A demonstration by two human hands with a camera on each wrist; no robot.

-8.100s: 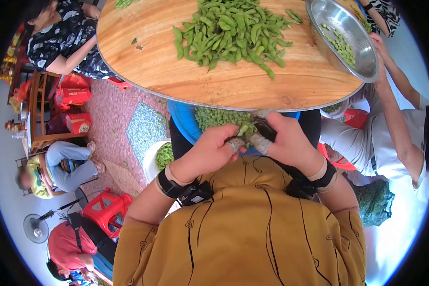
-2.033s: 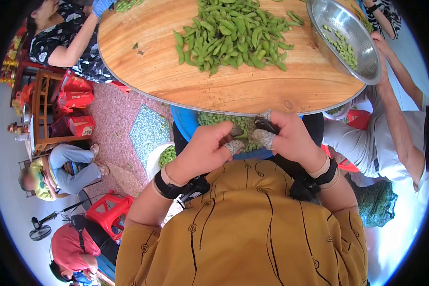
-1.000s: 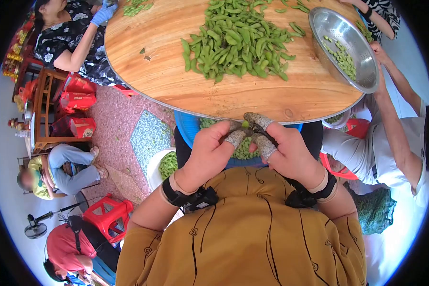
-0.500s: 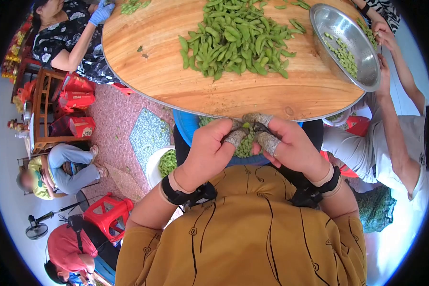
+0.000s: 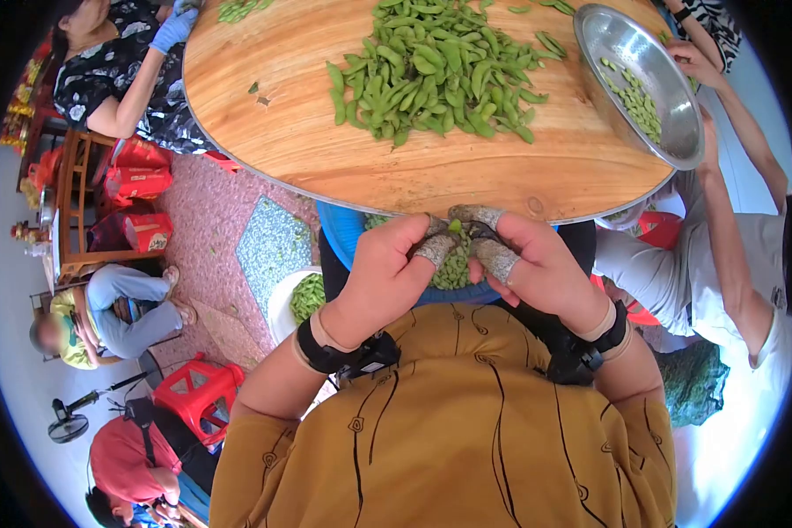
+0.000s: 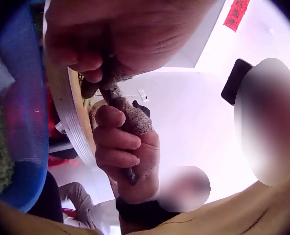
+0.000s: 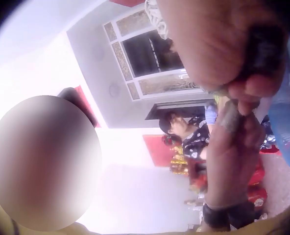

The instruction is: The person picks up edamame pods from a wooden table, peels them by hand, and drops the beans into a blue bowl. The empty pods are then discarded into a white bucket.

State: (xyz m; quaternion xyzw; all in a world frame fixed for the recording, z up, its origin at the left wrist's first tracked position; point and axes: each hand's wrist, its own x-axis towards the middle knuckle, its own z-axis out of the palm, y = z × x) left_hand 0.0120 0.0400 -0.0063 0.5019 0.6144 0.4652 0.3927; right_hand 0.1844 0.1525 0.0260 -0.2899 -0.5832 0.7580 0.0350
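Over a blue basin (image 5: 339, 233) of shelled green beans (image 5: 452, 271), both hands meet fingertip to fingertip. My left hand (image 5: 383, 271) pinches a green soybean pod (image 5: 455, 226) between its thumb and a finger. Greyish wraps cover the thumb and index finger of my right hand (image 5: 550, 264), which comes to the pod from the other side. That hand also grips a slim dark object (image 7: 264, 51), seen across its palm in the right wrist view; its kind I cannot tell. The hands hide much of the pod.
A wooden table (image 5: 282, 132) edge lies just beyond my hands. It bears a heap of soybean pods (image 5: 440, 79) and a steel colander (image 5: 590, 66) with beans. A white bucket (image 5: 282, 304) of pods stands left. Other people sit around, including one at right (image 5: 722, 273).
Against two seconds ago, my hands are closer together and the pod between them shows only a small green tip. The person at right has shifted their hands beside the colander.
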